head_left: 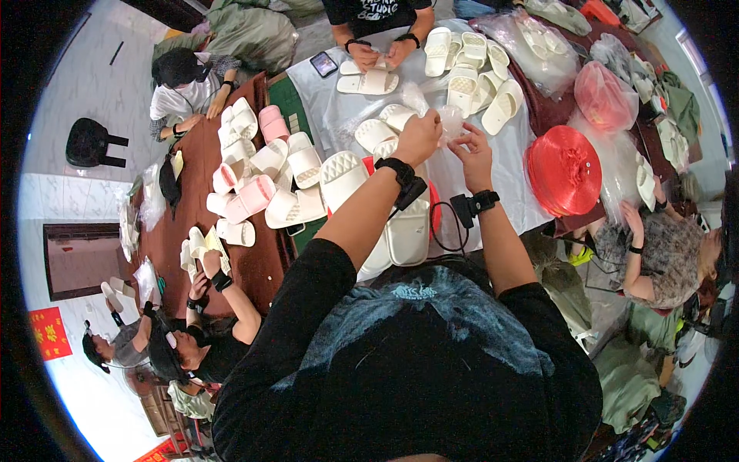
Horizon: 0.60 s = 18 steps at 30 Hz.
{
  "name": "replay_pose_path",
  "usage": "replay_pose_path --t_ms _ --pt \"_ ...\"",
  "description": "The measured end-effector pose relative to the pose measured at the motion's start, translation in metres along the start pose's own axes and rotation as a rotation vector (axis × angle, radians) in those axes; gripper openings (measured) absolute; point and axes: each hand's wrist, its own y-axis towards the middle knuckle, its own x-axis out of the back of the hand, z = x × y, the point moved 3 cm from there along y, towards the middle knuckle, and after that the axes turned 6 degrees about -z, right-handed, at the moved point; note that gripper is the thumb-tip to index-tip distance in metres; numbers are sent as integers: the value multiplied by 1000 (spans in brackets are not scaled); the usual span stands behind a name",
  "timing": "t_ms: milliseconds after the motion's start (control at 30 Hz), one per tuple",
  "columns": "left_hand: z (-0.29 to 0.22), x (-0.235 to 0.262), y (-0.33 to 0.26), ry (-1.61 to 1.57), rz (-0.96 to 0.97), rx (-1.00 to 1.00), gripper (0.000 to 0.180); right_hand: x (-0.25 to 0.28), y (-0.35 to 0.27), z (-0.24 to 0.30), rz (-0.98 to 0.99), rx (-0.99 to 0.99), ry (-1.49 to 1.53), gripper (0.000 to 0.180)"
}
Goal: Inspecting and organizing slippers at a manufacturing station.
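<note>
My left hand point(419, 139) is closed, its fingertips pinching a crumpled piece of clear plastic point(449, 122). At the other side of this plastic, my right hand point(471, 158) grips its lower edge between thumb and fingers. Cream slides point(377, 132) with a quilted strap lie just beyond my left wrist. Nearer to me, a larger cream slide point(344, 179) and an upturned cream sole point(408, 233) rest over something red, partly hidden by my forearms. Black bands with small devices circle both my wrists.
A heap of cream and pink slides point(269, 158) lies to the left, more cream slides point(466, 88) at the far right. A big red roll of plastic ribbon point(563, 169) sits right. Across the table, a co-worker's hands point(381, 55) handle slides beside a phone point(323, 64). Other people work around.
</note>
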Motion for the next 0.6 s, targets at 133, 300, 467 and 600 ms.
replay_pose_path --t_ms 133,300,467,600 --pt "-5 8 -3 58 64 -89 25 -5 0 6 15 -5 31 9" --pt "6 6 -2 -38 242 46 19 -12 -8 10 80 -57 -81 14" --pt "14 -6 -8 18 56 -79 16 -10 -4 5 27 -298 33 26" --pt "13 -17 -9 -5 22 -111 20 -8 5 3 74 -152 -471 22"
